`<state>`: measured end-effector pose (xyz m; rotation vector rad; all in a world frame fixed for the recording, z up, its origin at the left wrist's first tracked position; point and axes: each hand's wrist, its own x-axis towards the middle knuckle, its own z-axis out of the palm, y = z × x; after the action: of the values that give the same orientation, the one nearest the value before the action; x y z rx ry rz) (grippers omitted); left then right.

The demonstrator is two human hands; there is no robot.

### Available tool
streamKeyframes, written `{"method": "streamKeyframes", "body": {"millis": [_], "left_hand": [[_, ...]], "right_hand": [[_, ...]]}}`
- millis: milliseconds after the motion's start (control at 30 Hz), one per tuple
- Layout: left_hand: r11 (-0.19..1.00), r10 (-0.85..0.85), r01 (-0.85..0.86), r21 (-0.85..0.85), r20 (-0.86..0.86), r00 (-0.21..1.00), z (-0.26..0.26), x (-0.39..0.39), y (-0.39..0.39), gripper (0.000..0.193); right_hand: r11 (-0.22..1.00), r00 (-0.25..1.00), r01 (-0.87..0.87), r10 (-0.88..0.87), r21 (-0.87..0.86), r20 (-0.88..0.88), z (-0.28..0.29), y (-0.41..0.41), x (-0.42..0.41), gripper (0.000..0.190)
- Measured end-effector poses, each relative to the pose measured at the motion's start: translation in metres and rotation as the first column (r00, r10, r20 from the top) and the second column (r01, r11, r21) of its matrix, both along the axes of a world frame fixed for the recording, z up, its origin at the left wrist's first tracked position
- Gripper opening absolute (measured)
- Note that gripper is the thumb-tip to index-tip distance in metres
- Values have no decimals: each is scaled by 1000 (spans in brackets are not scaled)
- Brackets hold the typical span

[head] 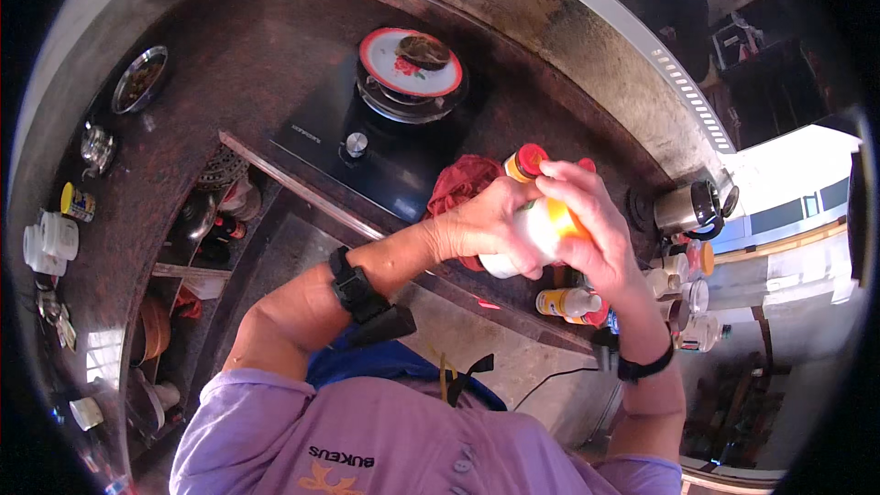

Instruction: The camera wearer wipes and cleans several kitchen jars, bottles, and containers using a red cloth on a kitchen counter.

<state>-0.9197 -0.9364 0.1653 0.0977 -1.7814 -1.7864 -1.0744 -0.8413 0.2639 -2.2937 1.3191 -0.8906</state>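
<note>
A white plastic container (500,264) with a yellow and orange label is tilted between my two hands. My left hand (481,227) grips it from the left, thumb across its side. Around its right side and upper end curl the fingers of my right hand (592,230); glare and the fingers hide part of it. Just beyond my fingers stands a jar with a red lid (531,159), and another red lid shows behind my right fingertips. A crumpled dark red cloth (464,182) lies on the counter beside my left hand.
An induction cooktop (392,172) carries a pan topped by a red-rimmed plate (375,58). Bottles (560,302) and jars crowd the right side near a steel kettle (677,210). A metal bowl (139,79) sits far left, above open shelves (192,271).
</note>
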Motion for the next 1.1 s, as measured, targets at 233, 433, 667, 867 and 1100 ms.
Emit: {"method": "streamKeyframes", "body": {"millis": [233,433,667,867,1100], "left_hand": [[918,365,-352,-184,40,930,-30,-13,0,61],[999,28,-25,-20,144,989,-19,-8,-3,67],[981,102,-85,-177,92,990,-33,-12,4,64],[826,506,-472,-309,35,862,-79,-23,37,67],[769,625,-556,-315,193,756,-104,2,38,60]], "right_hand": [[945,938,305,-320,118,136,-25,-5,8,61],[979,989,139,-131,150,-61,-6,7,-15,84],[986,971,144,-125,86,-202,-11,4,-18,70],[831,803,497,-549,-248,-232,-87,-6,17,57],[769,737,633,-634,-90,-235,-124,-20,34,56]]}}
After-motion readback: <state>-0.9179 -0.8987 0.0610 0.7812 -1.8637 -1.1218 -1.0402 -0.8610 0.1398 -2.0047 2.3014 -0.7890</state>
